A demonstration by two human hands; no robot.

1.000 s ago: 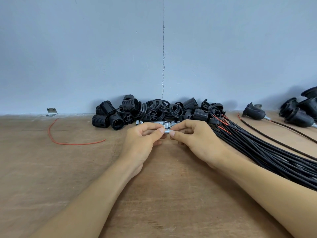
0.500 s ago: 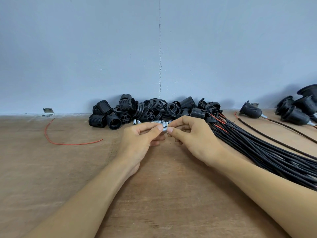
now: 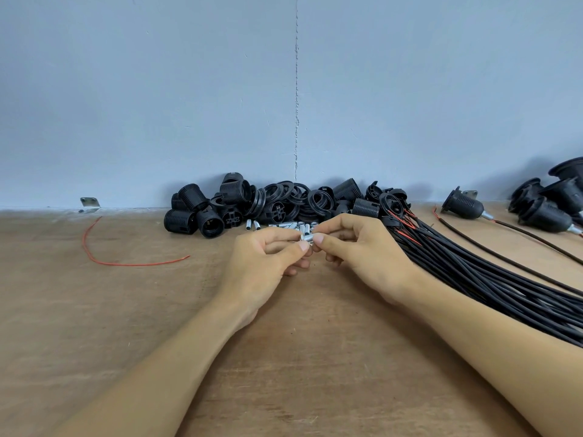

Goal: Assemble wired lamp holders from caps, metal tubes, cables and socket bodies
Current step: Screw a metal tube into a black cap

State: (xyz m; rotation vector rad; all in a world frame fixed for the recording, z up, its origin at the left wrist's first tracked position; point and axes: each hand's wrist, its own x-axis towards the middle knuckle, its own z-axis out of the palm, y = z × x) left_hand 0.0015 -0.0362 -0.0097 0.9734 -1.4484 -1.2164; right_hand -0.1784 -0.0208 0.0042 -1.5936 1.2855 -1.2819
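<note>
A short silver metal tube [image 3: 307,238] is pinched between the fingertips of my left hand [image 3: 263,263] and my right hand [image 3: 359,250], just above the wooden table [image 3: 94,310]. Behind my fingers lie several loose metal tubes [image 3: 285,225]. A heap of black socket bodies and ring caps [image 3: 271,206] sits against the wall. A thick bundle of black cables [image 3: 479,279] with red wire ends runs from beside my right hand to the right edge.
A loose red wire [image 3: 126,263] curves on the table at the left. Assembled lamp holders [image 3: 463,207] with cables lie at the far right, more of them [image 3: 549,203] near the frame edge. A small metal bracket [image 3: 90,203] sits by the blue wall.
Both hands keep pinching the metal tube at the same spot, with only small finger shifts. The view has drifted slightly.
</note>
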